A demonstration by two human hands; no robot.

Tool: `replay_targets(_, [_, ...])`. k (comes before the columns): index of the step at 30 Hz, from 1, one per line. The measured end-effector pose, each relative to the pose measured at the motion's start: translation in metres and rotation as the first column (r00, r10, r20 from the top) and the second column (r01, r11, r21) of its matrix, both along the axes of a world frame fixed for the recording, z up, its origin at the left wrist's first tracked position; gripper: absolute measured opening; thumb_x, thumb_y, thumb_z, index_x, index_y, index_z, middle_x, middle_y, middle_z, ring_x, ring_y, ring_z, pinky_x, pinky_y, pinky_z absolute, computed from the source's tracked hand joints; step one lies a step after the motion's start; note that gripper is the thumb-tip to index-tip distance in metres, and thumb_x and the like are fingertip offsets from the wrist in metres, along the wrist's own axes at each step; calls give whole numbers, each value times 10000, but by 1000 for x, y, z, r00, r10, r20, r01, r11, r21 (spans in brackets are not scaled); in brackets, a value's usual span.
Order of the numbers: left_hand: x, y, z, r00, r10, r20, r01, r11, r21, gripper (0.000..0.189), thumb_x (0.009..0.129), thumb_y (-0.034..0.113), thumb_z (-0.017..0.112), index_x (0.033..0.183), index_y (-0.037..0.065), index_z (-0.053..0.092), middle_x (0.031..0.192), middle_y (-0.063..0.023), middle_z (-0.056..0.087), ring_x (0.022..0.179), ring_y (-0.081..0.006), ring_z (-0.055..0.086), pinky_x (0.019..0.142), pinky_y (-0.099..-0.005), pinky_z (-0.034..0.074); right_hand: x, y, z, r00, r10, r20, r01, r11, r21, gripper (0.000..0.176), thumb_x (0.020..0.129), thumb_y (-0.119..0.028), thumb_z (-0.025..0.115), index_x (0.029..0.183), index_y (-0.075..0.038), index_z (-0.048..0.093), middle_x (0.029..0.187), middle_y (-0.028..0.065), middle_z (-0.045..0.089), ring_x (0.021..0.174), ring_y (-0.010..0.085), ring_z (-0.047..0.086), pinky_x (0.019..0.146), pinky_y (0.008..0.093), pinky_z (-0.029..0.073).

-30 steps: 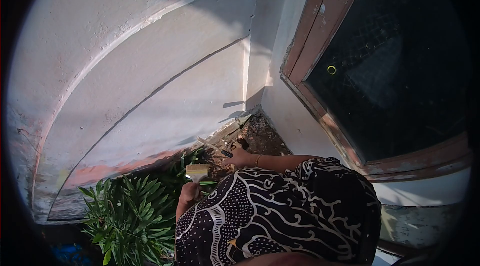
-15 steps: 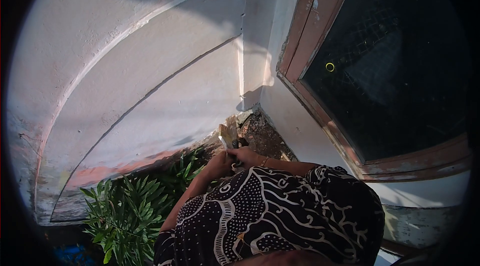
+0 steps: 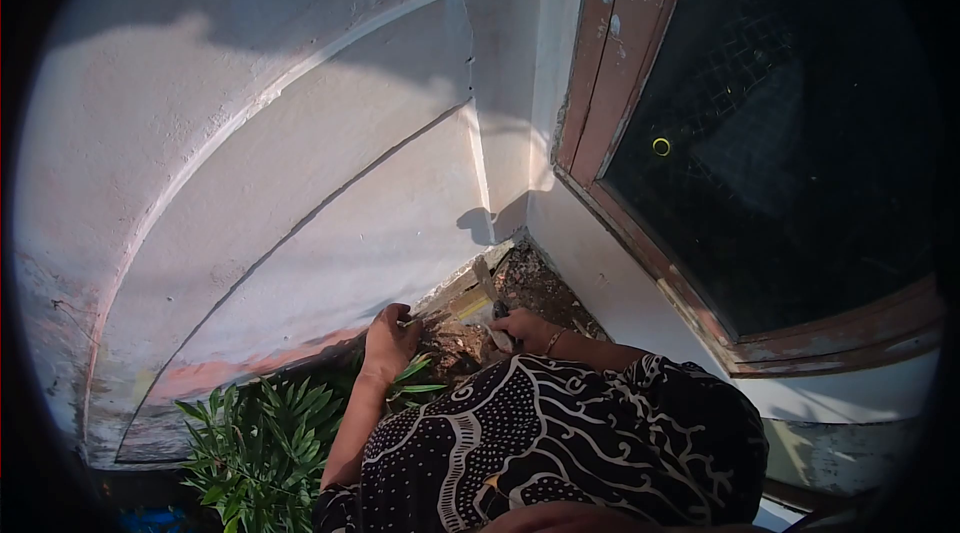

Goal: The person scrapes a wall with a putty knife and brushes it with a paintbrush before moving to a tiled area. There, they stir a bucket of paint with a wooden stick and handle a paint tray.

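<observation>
A flat-bladed tool [image 3: 484,279] and brush [image 3: 471,305] are gripped in the right hand [image 3: 528,327]; to their left, the left hand [image 3: 390,338] is curled, whether around anything cannot be told.

The plant [image 3: 265,443] is left of the hand tool [image 3: 486,280], the window [image 3: 800,153] right.

Bushy green long-leaved plant [image 3: 262,448], lower left. Blue object [image 3: 155,520] near plant, too dim to identify. Pinkish-brown painted window frame [image 3: 610,83], right, white-flecked near top, around dark glass pane [image 3: 815,193]. Small yellow ring [image 3: 661,140] on pane.
</observation>
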State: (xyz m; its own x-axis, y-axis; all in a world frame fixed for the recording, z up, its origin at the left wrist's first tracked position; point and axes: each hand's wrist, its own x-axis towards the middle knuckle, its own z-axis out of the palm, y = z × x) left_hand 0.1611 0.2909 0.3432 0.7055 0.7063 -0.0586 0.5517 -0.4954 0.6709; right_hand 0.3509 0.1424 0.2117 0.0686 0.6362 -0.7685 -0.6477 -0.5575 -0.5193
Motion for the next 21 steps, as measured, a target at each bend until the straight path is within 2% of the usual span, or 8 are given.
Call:
replay_targets(3, [-18,13,72,947,210,243,-274,922,275,173,788,7,572,951,-42,542,863,-130,584,644,-182,580,606,-295,460,24,-19,-66,955,102,278,-83,993,-78,158,838,-81,565,862,71,600,772,165,632,601,238,621,499,354,508])
replay_targets(7, [-32,7,169,727,211,653,-406,899,162,83,852,51,562,826,-12,514,738,-41,513,669,-80,466,648,-211,391,56,-54,-113,877,192,440,-102,970,-221,191,824,-84,574,846,104,592,732,170,630,585,249,625,496,363,506])
replay_targets(9, [-39,-3,212,658,-53,752,-310,890,334,194,876,105,519,714,31,444,678,-52,441,627,-134,441,613,-263,398,60,-65,-104,879,160,449,-38,962,-270,206,819,-88,579,852,115,588,720,171,628,581,255,627,492,368,504])
replay_targets(12, [-37,-22,253,255,-279,926,77,960,268,421,904,435,400,644,111,332,618,-21,300,545,-138,329,483,-272,345,67,-77,-99,889,118,442,26,951,-307,219,816,-93,583,864,120,585,726,173,627,579,261,628,486,376,503])
replay_targets(16, [-12,-57,292,-86,-259,962,555,790,262,394,862,358,426,589,103,298,600,-27,310,573,-114,330,495,-205,354,71,-84,-91,909,96,405,61,932,-358,219,818,-91,579,877,119,584,755,183,625,597,268,632,486,393,506])
replay_targets(18, [-8,-67,301,-205,-198,959,666,690,284,366,821,269,483,557,106,288,567,-41,326,540,-109,361,467,-170,371,70,-86,-83,925,74,372,77,924,-375,221,816,-94,583,872,120,584,767,188,622,613,269,634,487,399,508])
replay_targets(19, [-11,-69,292,-368,-271,889,398,819,414,315,703,149,557,520,98,306,512,-52,340,462,-106,405,439,-134,377,70,-90,-87,929,83,360,63,925,-376,222,815,-96,588,864,120,584,770,190,621,619,269,634,487,400,508])
replay_targets(21, [-11,-71,293,-460,-197,866,595,655,466,323,778,202,539,547,124,327,516,-8,348,492,-114,409,580,-168,416,70,-90,-77,929,100,357,47,923,-381,218,808,-98,598,846,117,588,769,190,619,628,268,633,490,400,506])
